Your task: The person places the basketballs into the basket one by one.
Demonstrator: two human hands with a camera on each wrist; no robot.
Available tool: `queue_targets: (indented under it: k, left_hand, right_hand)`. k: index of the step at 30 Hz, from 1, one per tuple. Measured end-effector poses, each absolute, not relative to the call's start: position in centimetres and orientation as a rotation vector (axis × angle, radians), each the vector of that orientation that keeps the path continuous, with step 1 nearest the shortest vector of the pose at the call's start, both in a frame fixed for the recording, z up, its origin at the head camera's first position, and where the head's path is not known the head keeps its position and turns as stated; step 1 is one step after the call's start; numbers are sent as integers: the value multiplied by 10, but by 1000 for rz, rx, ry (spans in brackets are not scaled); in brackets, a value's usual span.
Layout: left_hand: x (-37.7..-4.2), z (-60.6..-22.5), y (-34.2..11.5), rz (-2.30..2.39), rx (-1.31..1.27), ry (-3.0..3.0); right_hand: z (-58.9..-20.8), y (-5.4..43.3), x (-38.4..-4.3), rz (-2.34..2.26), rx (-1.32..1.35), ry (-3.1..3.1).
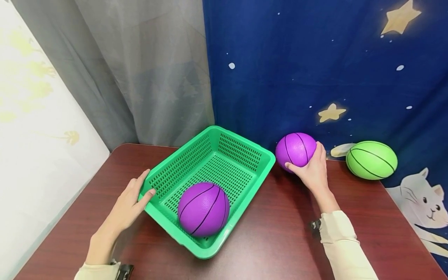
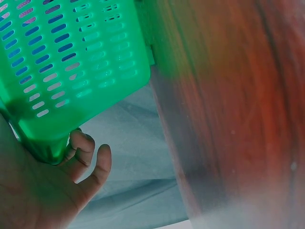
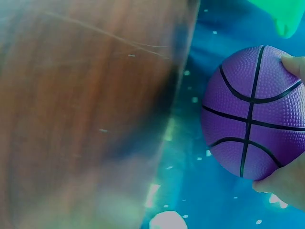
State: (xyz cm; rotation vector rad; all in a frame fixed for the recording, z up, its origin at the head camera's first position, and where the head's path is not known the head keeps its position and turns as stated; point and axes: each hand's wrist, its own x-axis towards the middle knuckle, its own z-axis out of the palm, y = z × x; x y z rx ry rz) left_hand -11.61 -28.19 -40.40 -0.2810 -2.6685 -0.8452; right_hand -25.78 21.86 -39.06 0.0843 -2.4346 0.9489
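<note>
A green plastic basket (image 1: 224, 171) with slotted walls stands at an angle on the table. My left hand (image 1: 127, 204) grips its left corner, thumb over the rim; the left wrist view shows the fingers curled under the basket's rim (image 2: 95, 100). Inside the basket, at the near end, lies a purple ball (image 1: 204, 210) with black lines. To the right of the basket, my right hand (image 1: 315, 171) holds a second purple ball (image 1: 295, 149) between thumb and fingers. In the right wrist view this ball (image 3: 248, 114) appears beyond the table edge, against the blue curtain.
A light green ball (image 1: 371, 160) with black lines sits at the table's back right edge. The reddish-brown wooden table (image 1: 273, 241) meets a blue star-patterned curtain (image 1: 266, 70) and a grey curtain (image 1: 161, 77) behind. A pale patterned cloth (image 1: 45, 128) hangs at the left.
</note>
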Motion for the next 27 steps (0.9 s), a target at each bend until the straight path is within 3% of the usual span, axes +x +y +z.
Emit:
queue_targets:
  k: [27]
  left_hand:
    - [-117,-405,-282,-842,-284,-2661]
  right_hand:
    - [-337,184,-236,963,238,-2285]
